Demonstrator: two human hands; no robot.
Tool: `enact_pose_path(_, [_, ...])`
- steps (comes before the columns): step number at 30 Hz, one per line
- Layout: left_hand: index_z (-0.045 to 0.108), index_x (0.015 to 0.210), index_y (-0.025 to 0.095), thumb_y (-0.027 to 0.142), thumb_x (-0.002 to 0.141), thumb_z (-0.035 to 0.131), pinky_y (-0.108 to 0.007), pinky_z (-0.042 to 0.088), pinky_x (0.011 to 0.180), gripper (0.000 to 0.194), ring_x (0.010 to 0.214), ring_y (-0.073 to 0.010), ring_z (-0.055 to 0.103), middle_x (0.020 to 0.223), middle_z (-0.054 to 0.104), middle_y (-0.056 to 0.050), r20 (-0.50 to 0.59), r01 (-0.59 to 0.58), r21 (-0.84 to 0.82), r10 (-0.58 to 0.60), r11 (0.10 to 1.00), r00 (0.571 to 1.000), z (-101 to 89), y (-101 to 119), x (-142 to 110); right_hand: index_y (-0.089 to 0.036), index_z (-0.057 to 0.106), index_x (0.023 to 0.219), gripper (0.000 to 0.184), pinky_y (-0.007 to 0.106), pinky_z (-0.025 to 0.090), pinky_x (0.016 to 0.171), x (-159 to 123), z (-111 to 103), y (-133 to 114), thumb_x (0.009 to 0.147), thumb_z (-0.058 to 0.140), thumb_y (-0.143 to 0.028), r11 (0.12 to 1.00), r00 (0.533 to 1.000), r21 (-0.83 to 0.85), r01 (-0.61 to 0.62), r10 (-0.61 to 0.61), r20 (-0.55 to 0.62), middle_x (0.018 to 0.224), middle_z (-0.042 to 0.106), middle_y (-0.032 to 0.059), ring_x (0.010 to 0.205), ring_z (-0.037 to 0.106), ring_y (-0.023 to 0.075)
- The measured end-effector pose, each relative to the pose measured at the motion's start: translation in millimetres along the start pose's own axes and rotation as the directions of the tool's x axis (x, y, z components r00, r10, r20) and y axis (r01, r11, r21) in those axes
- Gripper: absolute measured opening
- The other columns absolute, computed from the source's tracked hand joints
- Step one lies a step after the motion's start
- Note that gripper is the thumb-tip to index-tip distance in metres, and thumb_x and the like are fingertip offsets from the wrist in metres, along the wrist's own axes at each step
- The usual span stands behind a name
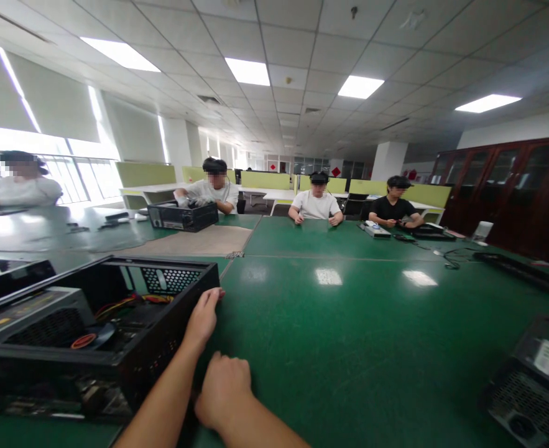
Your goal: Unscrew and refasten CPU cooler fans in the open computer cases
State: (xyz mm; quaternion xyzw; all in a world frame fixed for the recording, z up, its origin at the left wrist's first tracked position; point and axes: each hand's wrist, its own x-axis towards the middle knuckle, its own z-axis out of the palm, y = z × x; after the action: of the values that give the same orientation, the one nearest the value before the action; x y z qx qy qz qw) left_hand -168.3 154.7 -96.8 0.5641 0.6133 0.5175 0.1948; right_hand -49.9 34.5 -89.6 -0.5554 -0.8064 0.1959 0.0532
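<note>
A black desktop computer case (pixel 162 336) lies on its side at the left with its top uncovered. Inside it are a grey power supply (pixel 36 311), a fan with an orange-red centre (pixel 84 340) and red and yellow cables (pixel 125 303). My left hand (pixel 203 318) is closed at the case's far right corner, its fingertips partly hidden. Close to the case's right side, low over the table, my right hand (pixel 227 384) is curled with knuckles up. Whatever its fingers hold, if anything, is hidden.
The green table (pixel 339 354) stretches ahead. Another case (pixel 530 386) sits at the right edge. Several people sit along the far side, one behind a black case (pixel 183 216) beside brown cardboard (pixel 199 241). A black panel (pixel 521 270) and cables (pixel 451 260) lie at the right.
</note>
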Motion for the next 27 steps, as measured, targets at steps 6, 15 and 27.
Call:
enact_pose_path(6, [0.061, 0.108, 0.018, 0.062, 0.085, 0.043, -0.041, 0.051, 0.098, 0.053, 0.108, -0.0295, 0.067, 0.109, 0.072, -0.012, -0.107, -0.051, 0.051, 0.056, 0.997, 0.993, -4.9, 19, -8, -0.010, 0.072, 0.112, 0.049, 0.043, 0.059, 0.087, 6, -12, -4, 0.065, 0.080, -0.019, 0.995, 0.979, -0.079, 0.063, -0.046, 0.201, 0.112, 0.074, 0.0171, 0.105, 0.070, 0.0316])
enact_pose_path(15, [0.058, 0.105, 0.018, 0.050, 0.085, 0.049, -0.037, 0.050, 0.098, 0.039, 0.101, -0.0263, 0.067, 0.105, 0.068, -0.009, -0.222, -0.085, 0.178, 0.124, 0.980, 0.967, -27.0, 36, -3, -0.010, 0.070, 0.116, 0.054, 0.045, 0.057, 0.092, 19, -22, 2, 0.064, 0.077, -0.020, 0.997, 0.976, -0.073, 0.037, -0.021, 0.215, 0.119, 0.071, 0.0197, 0.111, 0.068, 0.0337])
enact_pose_path(27, [0.063, 0.066, 0.017, 0.040, 0.097, 0.043, -0.031, 0.044, 0.063, 0.044, 0.070, -0.0250, 0.065, 0.065, 0.065, -0.007, 0.100, 0.055, 0.539, -0.128, 0.841, 0.987, -41.7, 35, -8, -0.024, 0.043, 0.067, 0.010, 0.028, 0.049, 0.043, -67, -40, 133, 0.077, 0.044, -0.023, 0.865, 0.972, 0.475, -0.160, 0.054, 0.227, 0.049, 0.045, -0.0051, 0.037, 0.048, 0.0146])
